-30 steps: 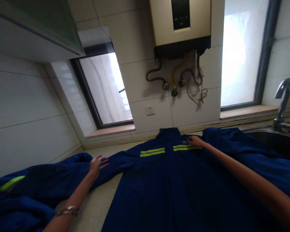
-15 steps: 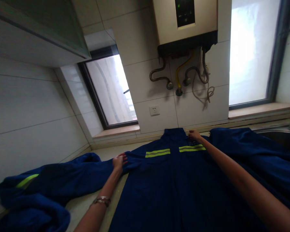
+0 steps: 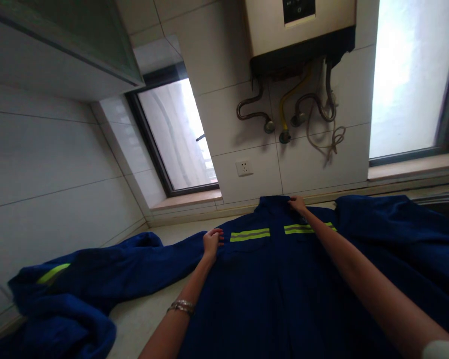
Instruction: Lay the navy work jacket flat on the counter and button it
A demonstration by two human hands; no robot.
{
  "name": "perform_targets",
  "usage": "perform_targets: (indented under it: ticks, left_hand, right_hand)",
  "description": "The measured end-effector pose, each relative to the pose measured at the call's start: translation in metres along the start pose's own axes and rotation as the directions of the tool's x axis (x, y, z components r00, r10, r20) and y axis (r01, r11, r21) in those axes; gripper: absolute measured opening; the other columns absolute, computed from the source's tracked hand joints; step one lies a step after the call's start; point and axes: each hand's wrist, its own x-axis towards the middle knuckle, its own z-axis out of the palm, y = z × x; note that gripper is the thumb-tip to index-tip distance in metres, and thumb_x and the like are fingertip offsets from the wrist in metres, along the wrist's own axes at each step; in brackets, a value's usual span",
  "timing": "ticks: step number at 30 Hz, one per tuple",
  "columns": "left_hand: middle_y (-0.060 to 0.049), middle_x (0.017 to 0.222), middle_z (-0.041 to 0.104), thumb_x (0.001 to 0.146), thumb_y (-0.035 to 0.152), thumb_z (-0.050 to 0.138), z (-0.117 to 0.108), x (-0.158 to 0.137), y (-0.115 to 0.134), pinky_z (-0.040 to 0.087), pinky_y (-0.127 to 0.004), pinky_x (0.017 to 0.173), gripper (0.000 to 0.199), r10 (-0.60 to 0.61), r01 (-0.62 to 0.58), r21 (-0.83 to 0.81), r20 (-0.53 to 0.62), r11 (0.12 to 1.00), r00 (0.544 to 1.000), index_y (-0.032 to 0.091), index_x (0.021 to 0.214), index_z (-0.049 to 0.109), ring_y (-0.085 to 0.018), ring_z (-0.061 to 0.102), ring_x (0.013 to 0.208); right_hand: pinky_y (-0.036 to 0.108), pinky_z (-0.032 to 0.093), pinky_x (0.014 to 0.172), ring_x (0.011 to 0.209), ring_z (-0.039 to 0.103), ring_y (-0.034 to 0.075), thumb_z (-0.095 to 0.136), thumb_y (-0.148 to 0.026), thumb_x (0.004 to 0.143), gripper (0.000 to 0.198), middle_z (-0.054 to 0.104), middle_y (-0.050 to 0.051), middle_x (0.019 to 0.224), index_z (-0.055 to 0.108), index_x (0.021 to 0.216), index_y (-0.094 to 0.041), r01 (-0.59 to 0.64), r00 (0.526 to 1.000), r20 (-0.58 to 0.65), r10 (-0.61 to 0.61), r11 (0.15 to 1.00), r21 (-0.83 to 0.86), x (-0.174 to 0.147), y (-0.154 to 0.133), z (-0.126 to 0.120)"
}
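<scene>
A dark blue work jacket (image 3: 243,289) with yellow-green reflective strips lies spread on the counter, collar toward the wall. My right hand (image 3: 298,205) is closed at the right edge of its collar (image 3: 275,202), thumb and fingers pinching the cloth. My left hand (image 3: 211,243) rests on the shoulder beside the left chest strip (image 3: 250,235), its fingers loosely bent and apart. The left sleeve (image 3: 134,271) stretches out to the left and folds back in a heap. On the right, the other sleeve (image 3: 389,219) lies bunched.
A pale countertop (image 3: 134,319) shows beside the jacket. Above it, a water heater (image 3: 303,30) with hoses hangs on the tiled wall, near a socket (image 3: 244,168). Windows stand on both sides. A wall cabinet (image 3: 71,45) juts out at upper left, and a sink edge (image 3: 445,202) shows at right.
My left hand has slid right along the shoulder toward the chest strip. My right hand has moved up slightly against the collar's edge. The view has shifted a little.
</scene>
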Motion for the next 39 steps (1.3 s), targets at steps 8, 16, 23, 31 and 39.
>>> perform_targets:
  ticks: [8,16,23,31,39]
  left_hand:
    - [-0.007,0.077,0.063,0.073,0.028,0.067,0.074,-0.013,0.001,0.054,-0.027,0.05,0.041,-0.029,0.036,-0.06,0.102,0.998,0.994,0.01,0.108,0.054,-0.018,0.064,0.069]
    - [-0.01,0.079,0.068,0.055,0.027,0.082,0.136,-0.032,0.009,0.054,-0.031,0.067,0.048,0.027,-0.035,0.026,0.247,0.999,0.969,0.011,0.097,0.066,-0.022,0.065,0.076]
    - [-0.009,0.084,0.067,0.059,0.007,0.07,0.129,-0.037,0.004,0.045,-0.032,0.086,0.015,0.126,-0.152,0.107,0.217,0.983,0.968,0.017,0.069,0.067,-0.025,0.059,0.099]
    - [-0.004,0.077,0.063,0.077,0.02,0.051,0.136,-0.036,0.023,0.053,-0.035,0.068,0.009,-0.025,0.076,-0.192,0.256,0.978,0.966,0.016,0.079,0.058,-0.018,0.062,0.08]
    - [-0.003,0.061,0.059,0.073,0.015,0.049,0.146,-0.034,0.04,0.052,-0.031,0.064,0.009,-0.122,0.247,-0.35,0.342,0.904,0.932,0.015,0.064,0.051,-0.015,0.06,0.063]
  right_hand:
    - [0.017,0.048,0.046,0.058,0.059,0.011,0.059,-0.016,0.072,0.02,0.063,0.0,0.069,0.061,0.093,-0.014,0.219,0.976,0.041,-0.215,0.964,-0.151,-0.061,-0.031,-0.025]
    - [0.018,0.045,0.051,0.051,0.06,0.011,0.06,-0.019,0.064,0.009,0.064,0.0,0.059,0.066,0.069,-0.014,0.396,0.917,0.148,-0.37,0.89,-0.225,-0.129,-0.053,-0.059]
    - [0.023,0.046,0.065,0.067,0.063,0.017,0.061,-0.022,0.065,0.011,0.068,0.001,0.068,0.071,0.07,-0.019,0.382,0.924,0.111,-0.365,0.886,-0.263,-0.13,-0.066,-0.075]
    - [0.029,0.046,0.08,0.089,0.061,0.023,0.062,-0.02,0.065,0.006,0.067,0.004,0.072,0.067,0.069,-0.019,0.237,0.971,0.026,-0.236,0.97,-0.047,-0.125,-0.061,-0.065]
    - [0.026,0.052,0.068,0.065,0.062,0.012,0.041,-0.017,0.078,0.014,0.063,0.003,0.068,0.055,0.077,-0.02,-0.026,0.983,0.18,-0.039,0.939,0.342,-0.118,-0.05,-0.055]
